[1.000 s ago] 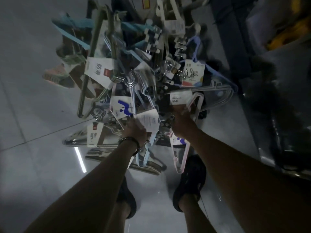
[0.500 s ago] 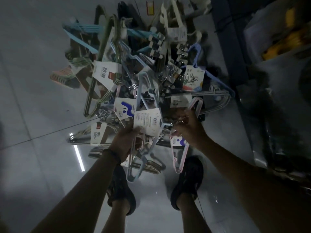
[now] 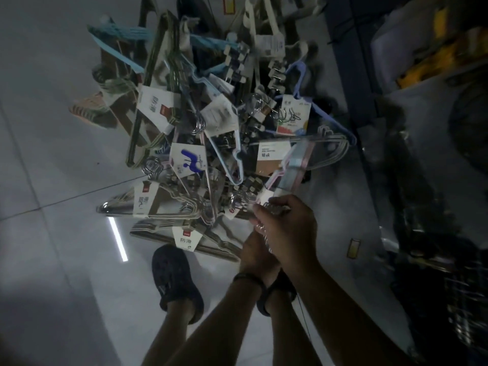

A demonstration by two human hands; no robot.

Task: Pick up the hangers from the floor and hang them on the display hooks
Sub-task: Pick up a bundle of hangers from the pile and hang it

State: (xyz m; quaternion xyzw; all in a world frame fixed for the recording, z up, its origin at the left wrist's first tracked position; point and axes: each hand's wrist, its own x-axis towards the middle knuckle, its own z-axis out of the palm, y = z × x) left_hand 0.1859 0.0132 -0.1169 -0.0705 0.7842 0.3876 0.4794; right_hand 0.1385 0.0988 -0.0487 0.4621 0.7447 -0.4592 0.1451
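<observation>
A tangled pile of hangers (image 3: 211, 133) with white card tags lies on the grey tiled floor ahead of me. My right hand (image 3: 290, 228) grips the shiny metal hooks of a pink and blue hanger bundle (image 3: 294, 165), which slants up and away over the pile's right side. My left hand (image 3: 254, 250) is pressed against the right one from below, with its fingers curled at the same hooks and partly hidden. A light blue hanger (image 3: 233, 159) lies loose in the middle of the pile.
My two dark shoes stand just short of the pile, the left shoe (image 3: 177, 281) in plain sight. A dark shelf base (image 3: 351, 62) and plastic-wrapped goods (image 3: 422, 128) run along the right. A small yellow label (image 3: 353, 248) lies on the floor. Bare tiles (image 3: 52, 180) stretch to the left.
My left hand has let go of the tagged blue hanger and moved right, joining the right hand. The right hand has drawn the pink and blue bundle's hooks toward me.
</observation>
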